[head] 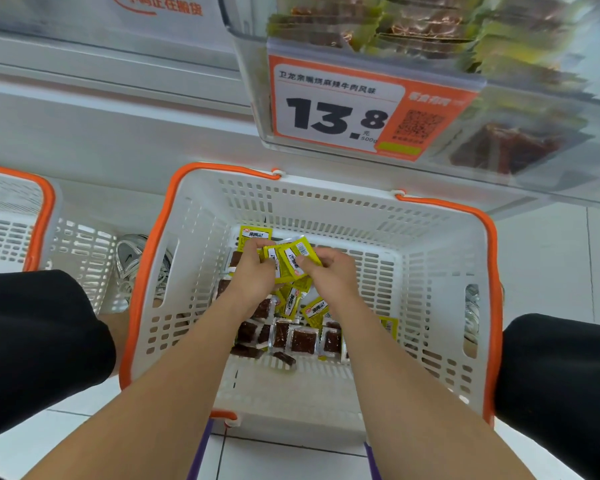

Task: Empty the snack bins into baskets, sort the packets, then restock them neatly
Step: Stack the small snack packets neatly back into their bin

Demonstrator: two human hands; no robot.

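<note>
Packets | gripped between left hand, right hand | inside basket

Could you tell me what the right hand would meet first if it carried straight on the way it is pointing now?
The right hand points up and left, its fingers already on the yellow packets held with the left hand. Past those, probably the far wall of the basket, though depth is unclear.
</note>
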